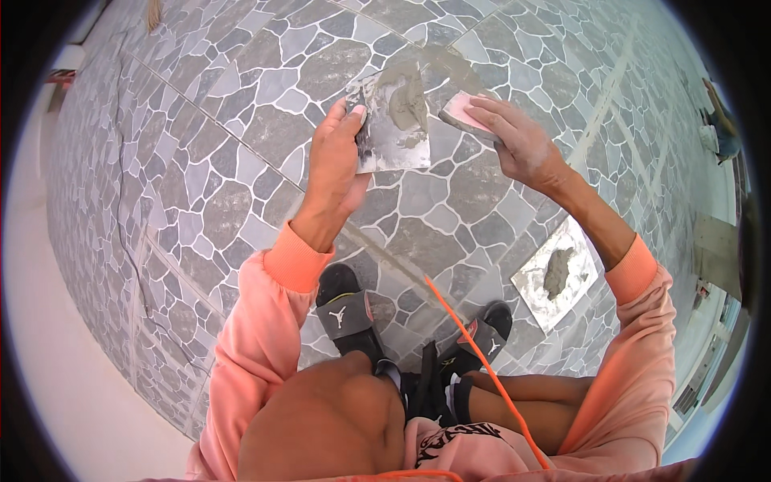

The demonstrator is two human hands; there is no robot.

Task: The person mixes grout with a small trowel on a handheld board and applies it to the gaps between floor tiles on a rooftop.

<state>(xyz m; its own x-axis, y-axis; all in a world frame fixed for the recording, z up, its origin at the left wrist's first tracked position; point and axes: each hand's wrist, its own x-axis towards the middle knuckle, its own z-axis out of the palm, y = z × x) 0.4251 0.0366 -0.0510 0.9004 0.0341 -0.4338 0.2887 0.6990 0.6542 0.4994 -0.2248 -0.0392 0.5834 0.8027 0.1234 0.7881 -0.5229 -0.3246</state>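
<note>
My left hand (pixel 333 157) grips the left edge of a flat, square metal plate (pixel 381 154), thumb on top. A heap of wet grey mortar (pixel 408 104) sits on the plate's far right part, and grey smears cover the rest. To the right of the plate, and apart from it, my right hand (pixel 526 145) is closed around a small pad (pixel 466 111) with a pink top and a grey, dirty edge. Both hands are above the stone-patterned floor (pixel 434 201). Damp grey mortar (pixel 458 71) is smeared on the floor just beyond the plate.
A white square board (pixel 536 283) with a grey mortar lump lies near my right foot. My feet, in dark slides (pixel 349 309), are below my hands. A thin dark cable (pixel 122 173) runs along the left. Broom bristles (pixel 154 14) show at far left. An orange cord (pixel 486 357) hangs from me.
</note>
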